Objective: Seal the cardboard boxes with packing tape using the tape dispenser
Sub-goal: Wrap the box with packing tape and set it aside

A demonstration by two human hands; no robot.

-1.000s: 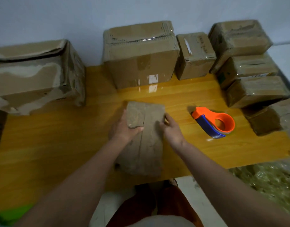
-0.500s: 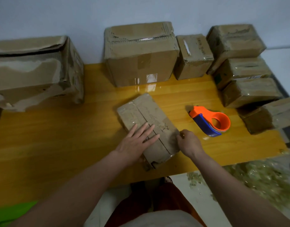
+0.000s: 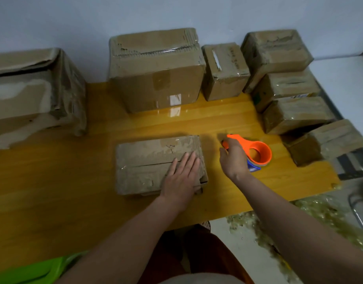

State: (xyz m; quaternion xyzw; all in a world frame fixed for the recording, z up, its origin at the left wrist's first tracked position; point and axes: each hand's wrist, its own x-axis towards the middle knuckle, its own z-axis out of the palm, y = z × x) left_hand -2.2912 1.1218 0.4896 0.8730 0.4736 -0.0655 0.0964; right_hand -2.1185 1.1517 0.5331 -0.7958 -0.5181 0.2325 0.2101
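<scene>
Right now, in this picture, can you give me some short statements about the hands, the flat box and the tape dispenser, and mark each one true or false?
1. The left hand lies flat with straight fingers on the flat box. True.
2. The tape dispenser stands on top of the flat box. False: it is on the yellow table, to the right of the box.
3. The right hand is at the tape dispenser. True, though the picture does not show whether it already grips it.
4. The flat box is the only box on the table. False: several other boxes stand along the back and the right side, such as the large box.
</scene>
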